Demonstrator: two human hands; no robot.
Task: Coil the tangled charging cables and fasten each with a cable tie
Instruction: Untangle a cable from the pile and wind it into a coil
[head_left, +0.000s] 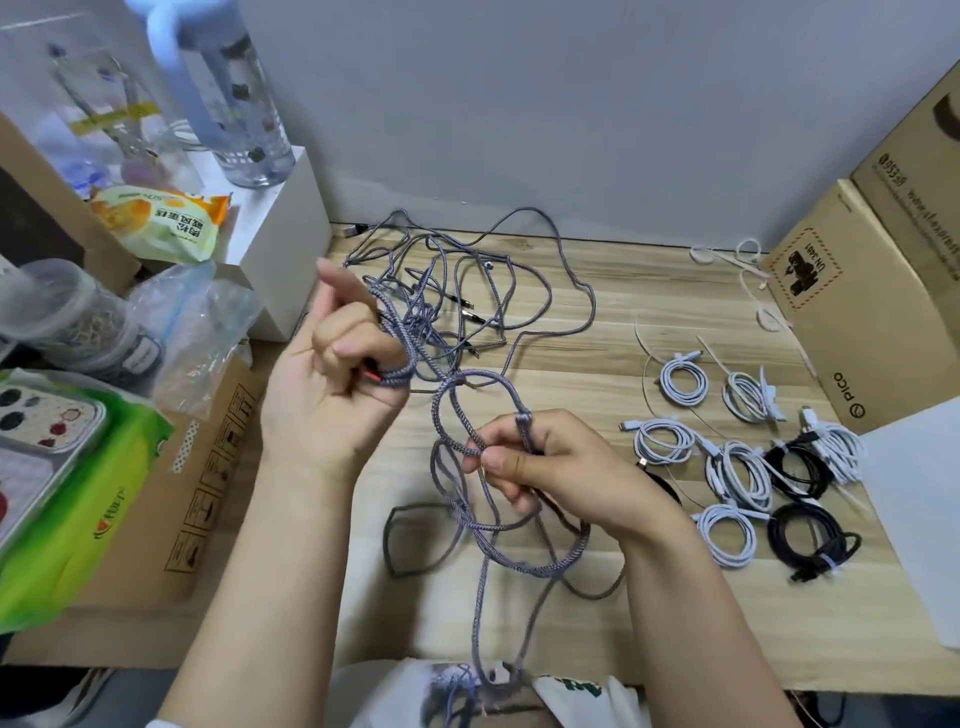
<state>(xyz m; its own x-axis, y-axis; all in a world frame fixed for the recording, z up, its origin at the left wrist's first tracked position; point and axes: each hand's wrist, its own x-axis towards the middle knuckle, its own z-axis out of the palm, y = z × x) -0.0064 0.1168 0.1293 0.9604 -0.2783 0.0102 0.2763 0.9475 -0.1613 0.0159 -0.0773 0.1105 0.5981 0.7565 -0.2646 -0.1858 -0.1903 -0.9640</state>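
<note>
Both hands work a tangle of grey braided cable (467, 291) sprawled over the pale wood-grain bench (597, 613). The left hand (332, 395) clenches several strands, forefinger raised; the right hand (540, 462) pinches a loop, with cable trailing down toward the person's lap. Neat white coils (685, 384) and black coils (802, 535) lie to the right, beside cardboard boxes (852, 322).

I see a cluttered home desk: wooden surface (597, 613) against a wall, cardboard boxes (857, 312), snack packet (166, 221), water bottle (244, 104).
</note>
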